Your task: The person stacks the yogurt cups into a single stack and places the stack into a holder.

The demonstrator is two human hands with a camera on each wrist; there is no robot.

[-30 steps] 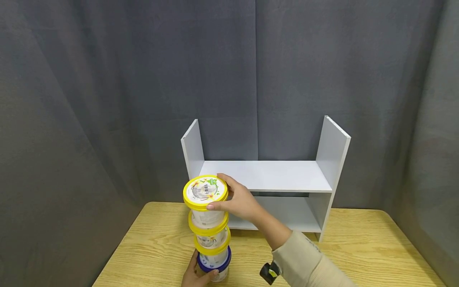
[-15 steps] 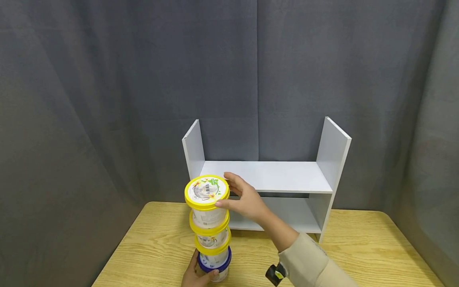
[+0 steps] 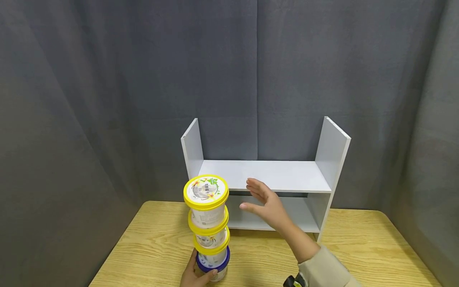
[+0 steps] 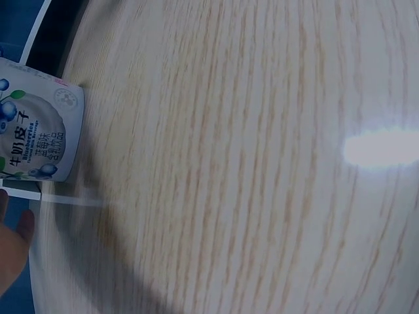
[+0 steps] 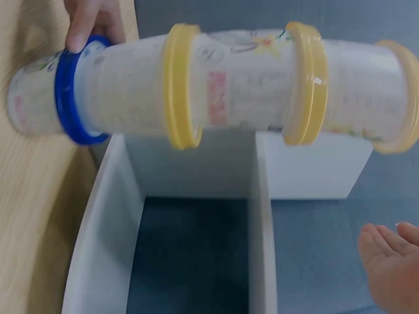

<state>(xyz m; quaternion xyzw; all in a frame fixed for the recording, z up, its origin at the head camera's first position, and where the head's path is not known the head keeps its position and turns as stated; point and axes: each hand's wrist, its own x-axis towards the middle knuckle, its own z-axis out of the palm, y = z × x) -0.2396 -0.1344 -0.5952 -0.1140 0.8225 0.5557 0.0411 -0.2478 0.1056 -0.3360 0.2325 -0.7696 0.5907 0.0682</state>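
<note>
Several round paper tubs stand stacked in a tower on the table. At the bottom is a tub with a blue lid [image 3: 219,274], its side printed with blueberries. Three tubs with yellow lids rise above it, the top tub [image 3: 206,193] showing a white lid face with flowers and green leaves. My left hand [image 3: 195,275] holds the blue-lidded tub at its rim, thumb in front and fingers at the left side. To the right of the tower, my right hand [image 3: 267,205] hovers with fingers extended and nothing in it, a gap between it and the tubs.
A white two-tier shelf [image 3: 265,175] with upright side panels stands at the back of the wooden table [image 3: 150,243], just behind the tower. Grey curtains [image 3: 229,71] enclose the back and both sides.
My right hand has let go of the top tub and moved away to the right, fingers spread. The tower stays upright, and the left hand keeps its place at the bottom tub.
</note>
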